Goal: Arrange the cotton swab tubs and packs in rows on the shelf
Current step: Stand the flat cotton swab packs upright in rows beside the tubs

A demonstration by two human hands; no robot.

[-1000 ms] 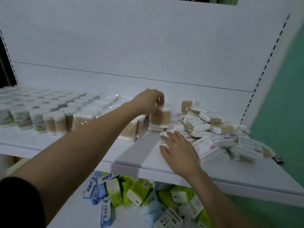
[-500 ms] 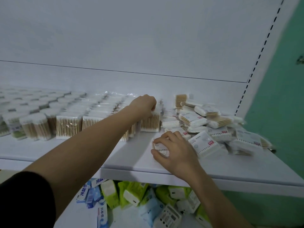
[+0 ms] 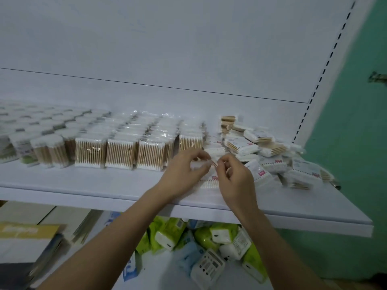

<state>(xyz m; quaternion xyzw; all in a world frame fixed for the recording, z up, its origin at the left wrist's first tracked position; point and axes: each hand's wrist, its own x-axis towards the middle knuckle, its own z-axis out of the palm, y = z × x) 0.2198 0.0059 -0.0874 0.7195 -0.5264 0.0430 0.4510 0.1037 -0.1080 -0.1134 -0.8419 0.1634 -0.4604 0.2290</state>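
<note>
Both hands meet over one cotton swab pack [image 3: 209, 181] just above the white shelf [image 3: 104, 185]. My left hand [image 3: 184, 174] grips its left side and my right hand [image 3: 234, 176] pinches its top right corner; the fingers hide most of the pack. Upright swab packs [image 3: 121, 153] stand in neat rows at centre left, ending in a pack [image 3: 190, 142] behind my left hand. Round swab tubs [image 3: 48, 150] fill the far left in rows. A loose heap of flat packs [image 3: 272, 155] lies to the right of my hands.
The shelf's back panel [image 3: 188, 49] rises behind the rows, with a slotted upright [image 3: 318, 86] and a green wall [image 3: 356, 143] at the right. Below the shelf lie green, blue and white packets [image 3: 209, 248]. A cardboard box [image 3: 27, 243] sits at lower left.
My left hand left the upright pack in the back row and came forward. My right hand lifted off the shelf with its pack. Both hands now hold that pack together.
</note>
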